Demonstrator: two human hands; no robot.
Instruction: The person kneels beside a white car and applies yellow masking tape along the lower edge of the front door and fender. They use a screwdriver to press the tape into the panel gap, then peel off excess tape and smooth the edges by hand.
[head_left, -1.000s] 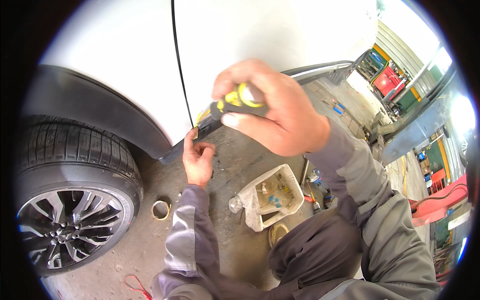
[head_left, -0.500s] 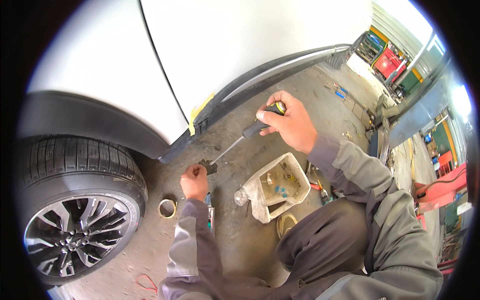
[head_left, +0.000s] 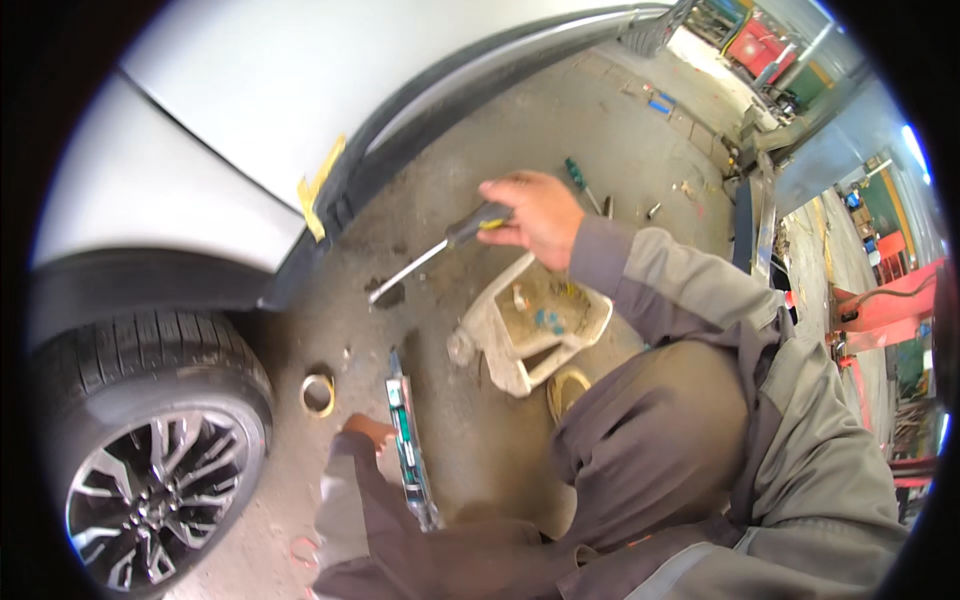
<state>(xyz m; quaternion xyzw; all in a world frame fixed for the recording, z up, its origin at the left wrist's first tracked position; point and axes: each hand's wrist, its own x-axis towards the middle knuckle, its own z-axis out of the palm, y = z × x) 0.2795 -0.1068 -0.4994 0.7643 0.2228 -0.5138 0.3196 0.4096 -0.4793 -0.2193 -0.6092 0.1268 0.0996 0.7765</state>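
Worker crouching beside a white car, seen from above. The right hand, center, has its fingers wrapped around the dark-and-yellow handle of a screwdriver; the shaft slants left and nearer, its tip over a dark patch on the concrete floor. Whether the tip touches the floor is unclear. The left hand, low on the near left, lies just beside a green-and-white caulking gun, its nozzle end pointing far; blur and the sleeve hide whether the fingers grip anything. Left of the gun's nozzle lies a tape roll, near the alloy-rimmed car wheel. A yellow masking-tape strip adheres to the lower bodywork on the far left, beside the black sill trim. Right of the gun, a pale cut-away plastic container holds small debris. Farther right lies a green-handled screwdriver.
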